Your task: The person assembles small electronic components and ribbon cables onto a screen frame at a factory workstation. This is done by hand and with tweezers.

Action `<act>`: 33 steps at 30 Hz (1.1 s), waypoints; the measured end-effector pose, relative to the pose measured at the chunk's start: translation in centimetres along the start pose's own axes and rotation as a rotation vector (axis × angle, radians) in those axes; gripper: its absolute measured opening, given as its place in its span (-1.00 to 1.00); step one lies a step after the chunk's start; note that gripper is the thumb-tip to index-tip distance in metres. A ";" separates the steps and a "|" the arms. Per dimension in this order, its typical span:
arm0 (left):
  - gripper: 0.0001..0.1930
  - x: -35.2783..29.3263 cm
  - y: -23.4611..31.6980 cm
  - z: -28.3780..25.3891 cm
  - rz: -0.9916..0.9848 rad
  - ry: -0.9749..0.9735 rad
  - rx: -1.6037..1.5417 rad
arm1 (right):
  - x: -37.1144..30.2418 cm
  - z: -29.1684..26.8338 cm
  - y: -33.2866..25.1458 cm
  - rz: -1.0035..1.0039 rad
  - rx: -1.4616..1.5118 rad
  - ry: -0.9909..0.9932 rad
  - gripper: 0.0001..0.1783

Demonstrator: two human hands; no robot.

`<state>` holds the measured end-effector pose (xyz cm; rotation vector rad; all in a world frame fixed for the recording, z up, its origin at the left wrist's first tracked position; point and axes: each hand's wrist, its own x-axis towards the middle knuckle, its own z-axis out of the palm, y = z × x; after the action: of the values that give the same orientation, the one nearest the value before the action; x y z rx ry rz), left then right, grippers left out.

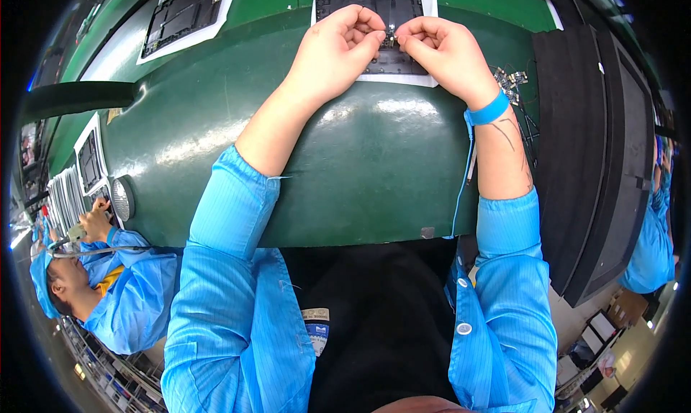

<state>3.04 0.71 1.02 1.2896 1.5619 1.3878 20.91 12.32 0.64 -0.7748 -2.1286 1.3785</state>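
A flat black device housing [371, 1] lies on a white sheet [425, 80] at the far middle of the green table. Over its near part, my left hand [338, 50] and my right hand [450, 57] face each other with fingers pinched together. Between the fingertips sits a tiny metallic part [390, 39], with a thin dark strip running away from it across the housing. Whether each hand grips this part or something smaller is too fine to see. A blue wrist strap [489, 111] with a cord is on my right wrist.
Small circuit boards with cables [512, 83] lie right of my right hand. Black foam-like trays [576, 154] stand along the right edge. Another black housing [183, 17] lies far left. At left, a co-worker [119, 291] in blue sits near a round grey object [123, 197].
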 end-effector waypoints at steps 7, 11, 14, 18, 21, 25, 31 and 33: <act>-0.86 0.1 0.0 -0.3 0.008 -0.028 0.042 | 0.1 -0.2 -0.2 -0.007 -0.002 -0.022 -0.77; -0.86 0.1 -0.3 -0.6 0.021 -0.037 0.069 | 0.1 0.0 -0.5 0.004 -0.011 -0.045 -0.80; -0.86 0.0 -0.5 -0.7 0.024 -0.037 0.064 | 0.2 0.1 -0.9 0.031 -0.007 -0.063 -0.83; -0.86 0.1 -0.7 -0.8 0.026 -0.034 0.072 | 0.5 0.4 -0.1 -0.005 0.060 -0.018 -0.75; -0.86 0.2 -0.9 -1.0 0.020 -0.037 0.077 | 0.5 0.2 -0.4 0.050 0.000 -0.086 -0.78; -0.86 0.1 -0.9 -0.9 0.021 -0.035 0.079 | 0.4 0.2 -0.5 0.061 -0.013 -0.084 -0.79; -0.86 0.0 -0.6 -0.6 0.027 -0.040 0.086 | 0.3 0.2 0.3 -0.001 0.028 -0.032 -0.75; -0.86 -0.1 -0.4 -0.6 0.026 -0.042 0.099 | 0.2 0.1 0.1 0.008 -0.011 -0.032 -0.74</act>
<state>2.41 0.48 0.78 1.3942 1.6081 1.3046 20.73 12.44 0.49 -0.7716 -2.1615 1.3933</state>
